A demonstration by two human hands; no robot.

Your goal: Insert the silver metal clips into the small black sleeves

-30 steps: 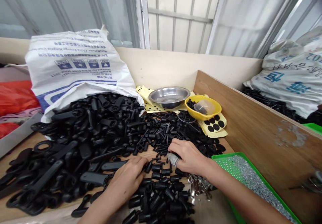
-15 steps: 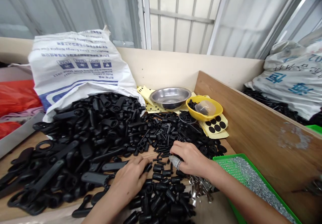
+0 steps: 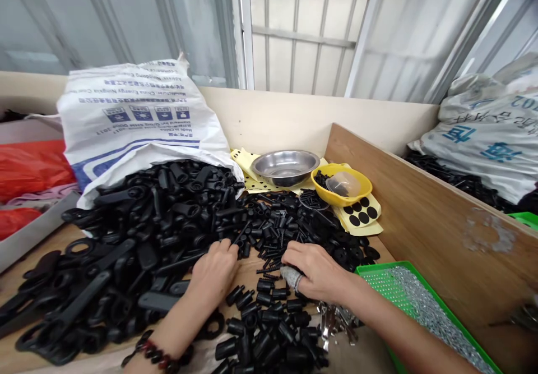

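My left hand (image 3: 217, 266) is at the right edge of the heap of black plastic handles (image 3: 147, 234), fingers curled down; what they touch is hidden. My right hand (image 3: 309, 267), with a grey wrap on one finger, reaches into the small black threaded parts (image 3: 273, 256); its fingertips are bent down and partly hidden, so any held piece is too small to name. Short black cylinders with narrow ends (image 3: 269, 329) lie piled below and between the hands. Small silver metal clips (image 3: 336, 321) sit beneath my right forearm.
Behind stand a steel bowl (image 3: 286, 166) and a yellow bowl (image 3: 342, 184) on yellow sticker sheets. A green tray (image 3: 420, 301) of small metal pieces lies right, beside a wooden divider (image 3: 420, 211). A white sack (image 3: 143, 116) opens at back left.
My left hand has moved forward, away from the black cylinders and up to the handle heap; a beaded bracelet now shows on that wrist. My right hand has barely moved.
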